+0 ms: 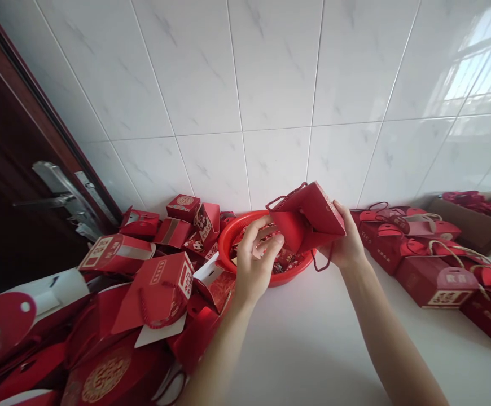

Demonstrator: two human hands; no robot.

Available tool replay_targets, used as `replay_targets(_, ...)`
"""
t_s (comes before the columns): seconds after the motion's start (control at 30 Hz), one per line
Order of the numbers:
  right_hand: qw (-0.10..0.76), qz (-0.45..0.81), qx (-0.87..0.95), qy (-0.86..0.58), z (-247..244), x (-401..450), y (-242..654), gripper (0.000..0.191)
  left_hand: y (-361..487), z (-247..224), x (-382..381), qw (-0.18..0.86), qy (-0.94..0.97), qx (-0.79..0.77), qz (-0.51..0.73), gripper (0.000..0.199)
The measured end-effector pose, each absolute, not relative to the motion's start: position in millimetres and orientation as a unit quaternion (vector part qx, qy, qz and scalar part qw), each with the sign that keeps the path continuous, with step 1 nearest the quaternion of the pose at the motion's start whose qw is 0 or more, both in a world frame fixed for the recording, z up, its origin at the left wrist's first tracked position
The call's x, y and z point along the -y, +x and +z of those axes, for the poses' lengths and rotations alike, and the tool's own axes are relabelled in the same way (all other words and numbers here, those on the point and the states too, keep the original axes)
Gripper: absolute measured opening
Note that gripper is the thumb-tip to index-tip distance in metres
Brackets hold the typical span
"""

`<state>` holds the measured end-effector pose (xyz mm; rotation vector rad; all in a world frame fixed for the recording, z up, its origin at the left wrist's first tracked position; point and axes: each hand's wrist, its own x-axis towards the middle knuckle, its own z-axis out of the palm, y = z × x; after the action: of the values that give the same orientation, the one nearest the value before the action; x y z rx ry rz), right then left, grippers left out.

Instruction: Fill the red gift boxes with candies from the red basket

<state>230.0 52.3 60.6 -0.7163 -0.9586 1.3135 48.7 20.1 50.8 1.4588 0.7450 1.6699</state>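
Tilted over the basin, a red paper gift box (308, 217) with a dark red cord handle has its open top turned towards me and to the left. My right hand (350, 239) grips this box from its right side and underneath. My left hand (254, 262) is at the box's left edge, fingers curved but apart, with nothing visible held; whether the fingertips touch the box I cannot tell. Below both hands stands a red plastic basin (227, 242) containing small red wrapped items (288, 260), partly hidden by my hands and the box.
Many opened red boxes (156, 287) are heaped at left beside a dark door (12, 141). Closed red boxes (434, 276) with cord handles line the right side of the white table (308, 338). Behind them sits a cardboard carton (468, 223). A tiled wall (271, 84) rises behind.
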Motion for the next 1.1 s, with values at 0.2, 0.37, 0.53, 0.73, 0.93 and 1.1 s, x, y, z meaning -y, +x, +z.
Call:
replay_targets(0.2,0.637,0.553,0.428,-0.324,62,-50,221,0.041,54,47,-15,0.402,0.536,-0.329,0.665,0.038)
replay_targets(0.37,0.686,0.471,0.446,-0.331,59,-47,217,0.033,55,42,-22,0.403,0.49,-0.349,0.69,0.039)
replay_targets(0.53,0.698,0.389,0.492,-0.345,58,-39,218,0.029,59,36,-31,0.407,0.489,-0.335,0.695,0.024)
replay_targets(0.73,0.721,0.376,0.488,-0.316,56,-37,227,0.048,69,39,-14,0.433,0.53,-0.308,0.66,0.027)
replay_targets(0.93,0.656,0.469,0.494,-0.324,69,-35,228,0.068,78,41,11,0.337,0.57,-0.341,0.667,0.028)
replay_targets(1.1,0.625,0.504,0.504,-0.318,66,-31,231,0.077,76,41,14,0.286,0.592,-0.341,0.672,0.034)
